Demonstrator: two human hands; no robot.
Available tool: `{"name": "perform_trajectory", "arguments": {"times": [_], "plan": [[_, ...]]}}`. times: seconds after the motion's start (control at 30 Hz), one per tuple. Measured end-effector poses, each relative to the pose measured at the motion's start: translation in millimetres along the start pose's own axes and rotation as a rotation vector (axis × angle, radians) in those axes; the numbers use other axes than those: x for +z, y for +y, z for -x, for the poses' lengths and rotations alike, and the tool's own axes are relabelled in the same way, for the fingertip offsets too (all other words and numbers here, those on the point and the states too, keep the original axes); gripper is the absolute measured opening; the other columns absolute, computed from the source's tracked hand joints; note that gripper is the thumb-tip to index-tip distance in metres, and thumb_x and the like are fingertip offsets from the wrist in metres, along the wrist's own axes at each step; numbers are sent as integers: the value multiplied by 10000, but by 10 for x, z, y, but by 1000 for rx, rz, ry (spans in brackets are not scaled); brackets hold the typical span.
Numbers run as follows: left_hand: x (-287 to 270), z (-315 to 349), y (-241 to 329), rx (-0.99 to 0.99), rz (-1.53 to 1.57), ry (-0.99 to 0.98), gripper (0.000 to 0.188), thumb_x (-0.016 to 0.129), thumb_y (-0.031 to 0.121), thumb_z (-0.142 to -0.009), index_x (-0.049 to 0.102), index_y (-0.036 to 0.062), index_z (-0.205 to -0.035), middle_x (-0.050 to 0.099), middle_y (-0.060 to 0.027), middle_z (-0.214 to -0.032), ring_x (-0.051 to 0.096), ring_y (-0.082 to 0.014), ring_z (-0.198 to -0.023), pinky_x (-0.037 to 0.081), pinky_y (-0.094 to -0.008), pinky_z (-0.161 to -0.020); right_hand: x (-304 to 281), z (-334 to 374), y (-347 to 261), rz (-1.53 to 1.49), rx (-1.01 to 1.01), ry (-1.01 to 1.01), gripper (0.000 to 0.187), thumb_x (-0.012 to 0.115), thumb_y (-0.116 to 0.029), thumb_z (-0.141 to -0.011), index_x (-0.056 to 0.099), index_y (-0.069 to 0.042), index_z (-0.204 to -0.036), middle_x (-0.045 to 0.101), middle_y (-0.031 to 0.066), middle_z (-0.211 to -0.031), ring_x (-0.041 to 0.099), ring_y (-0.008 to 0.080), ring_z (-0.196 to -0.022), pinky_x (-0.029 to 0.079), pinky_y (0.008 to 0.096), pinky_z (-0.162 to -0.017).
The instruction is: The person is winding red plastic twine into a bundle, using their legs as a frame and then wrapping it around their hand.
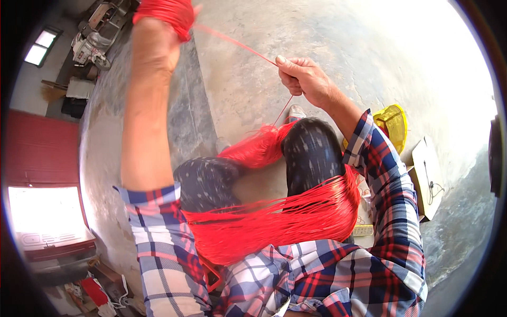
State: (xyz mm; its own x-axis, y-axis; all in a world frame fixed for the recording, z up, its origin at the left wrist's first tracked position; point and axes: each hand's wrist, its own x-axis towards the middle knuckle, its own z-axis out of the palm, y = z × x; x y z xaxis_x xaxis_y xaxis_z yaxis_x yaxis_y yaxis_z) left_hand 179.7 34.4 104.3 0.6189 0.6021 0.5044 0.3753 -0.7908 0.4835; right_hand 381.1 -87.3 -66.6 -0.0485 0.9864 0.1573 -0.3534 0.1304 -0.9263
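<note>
My left hand [165, 46], raised at the upper left and blurred, carries a bundle of red thread [168, 15] wound about it; its fingers are mostly hidden by the thread and the picture's edge. From there a taut strand [232, 42] slants down to my right hand [303, 79], which pinches it between thumb and fingers. Below this hand the strand runs on to a large loose skein of red thread [280, 216]. That skein loops around my bent knees, one side across my lap and the other [256, 150] beyond the knees.
On the concrete floor to the right stand a yellow mesh basket [393, 124] and an open cardboard box [426, 177] with a dark cord on it. A motorcycle [91, 47], a broom [52, 92] and a red door [42, 150] are at the left. Various items lie at the lower left.
</note>
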Motion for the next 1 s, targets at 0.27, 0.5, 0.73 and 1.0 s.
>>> {"name": "perform_trajectory", "arguments": {"times": [0.27, 0.5, 0.73, 1.0], "plan": [[937, 602, 807, 162, 269, -1330, 529, 716, 109, -728, 572, 55, -1233, 577, -157, -1276, 580, -272, -1146, 462, -368, -946, -880, 251, 133, 117, -85, 358, 445, 576, -412, -930, 462, -128, -607, 320, -79, -554, 239, 40, -481, 179, 248, -444], [366, -523, 216, 351, -425, -63, 223, 590, 163, -777, 653, 1, -916, 654, -165, -829, 661, -263, -853, 520, -378, -775, -1539, 905, 630, 8, 66, 578, 409, 577, -397, -929, 444, -145, -635, 349, -77, -562, 259, 35, -465, 161, 246, -427], [1239, 531, 388, 195, -602, -1022, 194, 696, 59, -612, 698, 67, -806, 666, -162, -985, 629, -297, -977, 489, -334, -845, -1237, 1329, -158, -360, -320, 390, 345, 558, -350, -939, 425, -163, -682, 253, -88, -572, 236, 32, -471, 176, 216, -417], [770, 515, 1004, -82, 1418, -311, 567, 644, 56, -785, 478, -15, -1322, 593, -151, -1246, 533, -310, -1204, 423, -388, -1005, -82, 1065, -214, 88, 164, 115, 364, 526, -401, -976, 541, -141, -721, 377, -102, -610, 290, 24, -506, 233, 222, -452]]}}
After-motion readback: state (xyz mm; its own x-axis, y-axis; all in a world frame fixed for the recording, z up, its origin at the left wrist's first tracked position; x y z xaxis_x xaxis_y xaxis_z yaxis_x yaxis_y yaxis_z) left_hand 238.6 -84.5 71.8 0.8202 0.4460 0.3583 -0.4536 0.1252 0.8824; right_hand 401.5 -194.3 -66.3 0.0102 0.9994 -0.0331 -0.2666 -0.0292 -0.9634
